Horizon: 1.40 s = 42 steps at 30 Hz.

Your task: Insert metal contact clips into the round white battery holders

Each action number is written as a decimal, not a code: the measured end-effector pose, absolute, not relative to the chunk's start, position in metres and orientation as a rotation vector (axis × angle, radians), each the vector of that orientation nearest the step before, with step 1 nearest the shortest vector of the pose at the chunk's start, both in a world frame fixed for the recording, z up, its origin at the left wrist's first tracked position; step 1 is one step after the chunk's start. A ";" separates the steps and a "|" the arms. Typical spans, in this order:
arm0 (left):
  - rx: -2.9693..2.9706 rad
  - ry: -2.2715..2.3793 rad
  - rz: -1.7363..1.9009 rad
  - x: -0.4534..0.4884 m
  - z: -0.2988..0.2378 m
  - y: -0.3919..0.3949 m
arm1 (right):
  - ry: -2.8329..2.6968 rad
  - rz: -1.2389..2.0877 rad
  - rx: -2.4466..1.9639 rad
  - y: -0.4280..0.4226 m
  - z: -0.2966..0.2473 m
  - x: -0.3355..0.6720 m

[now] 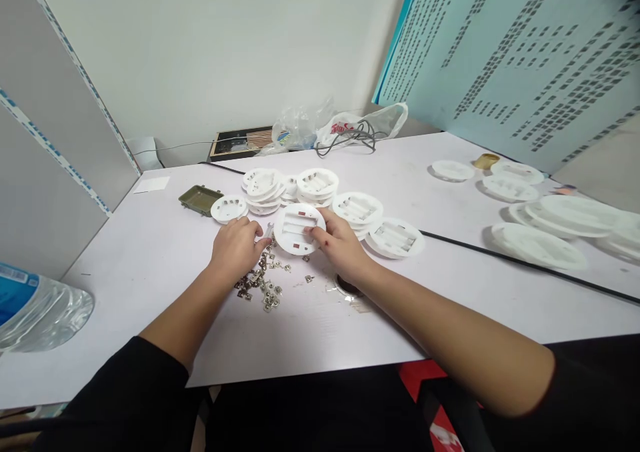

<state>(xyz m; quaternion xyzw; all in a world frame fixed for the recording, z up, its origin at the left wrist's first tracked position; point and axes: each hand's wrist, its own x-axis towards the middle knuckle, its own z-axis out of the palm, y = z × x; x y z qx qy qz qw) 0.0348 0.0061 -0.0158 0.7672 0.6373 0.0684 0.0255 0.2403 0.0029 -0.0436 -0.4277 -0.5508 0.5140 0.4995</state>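
Observation:
My right hand (343, 244) grips a round white plastic battery case (295, 247), its thumb on the open slots that face me. Two small reddish-brown patches show on the case. Just left of it, my left hand (236, 244) has thumb and fingers drawn together. A small greyish piece (270, 229) shows by its fingertips, too small to name. Under both hands lies a scattered heap of small metal battery contacts (270, 295). Stacks of similar white cases (317, 182) stand behind my hands, and another case (395, 237) leans beyond my right wrist.
More white cases (540, 245) lie at the right by a gold-coloured ring (486, 161). A green tray (201, 200) sits at back left. A large plastic bottle (43, 312) stands at left. A black cable (530, 271) crosses the table; plastic bags (350, 127) rest by the wall.

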 end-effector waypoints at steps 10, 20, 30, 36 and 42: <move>2.192 2.051 0.170 0.036 -0.020 0.010 | -1.252 1.358 -0.999 -0.001 -0.040 0.238; 2.251 1.961 0.248 0.034 -0.019 0.007 | -1.160 1.404 -1.000 0.003 -0.041 0.240; 2.119 1.975 0.462 0.033 -0.011 0.007 | -1.162 1.395 -0.978 0.004 -0.042 0.242; 2.178 1.981 0.396 0.013 -0.003 0.006 | -1.168 1.399 -0.986 0.004 -0.041 0.243; 2.207 1.799 0.332 0.000 -0.006 0.010 | -1.183 1.415 -1.003 0.000 -0.035 0.243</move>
